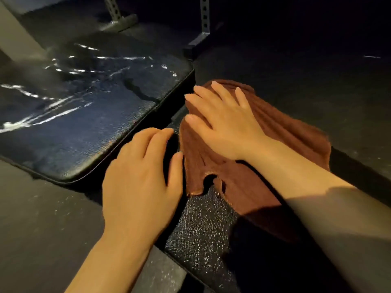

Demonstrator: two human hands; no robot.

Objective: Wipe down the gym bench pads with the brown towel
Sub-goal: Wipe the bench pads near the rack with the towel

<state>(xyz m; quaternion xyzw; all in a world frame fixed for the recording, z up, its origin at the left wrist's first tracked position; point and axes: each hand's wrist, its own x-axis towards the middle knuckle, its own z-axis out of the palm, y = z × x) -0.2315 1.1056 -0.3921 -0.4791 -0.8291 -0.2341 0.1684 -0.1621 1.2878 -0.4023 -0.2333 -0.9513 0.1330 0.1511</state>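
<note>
Towel point(249, 166) under right hand point(224, 127), beside glossy pad point(84, 115).

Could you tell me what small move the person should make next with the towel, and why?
Probably slide the right hand, pressing flat on the brown towel, left onto the large pad, whose surface shows shiny wet-looking streaks.

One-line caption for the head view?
Right hand presses the towel flat on one pad; left hand rests beside it.
</note>
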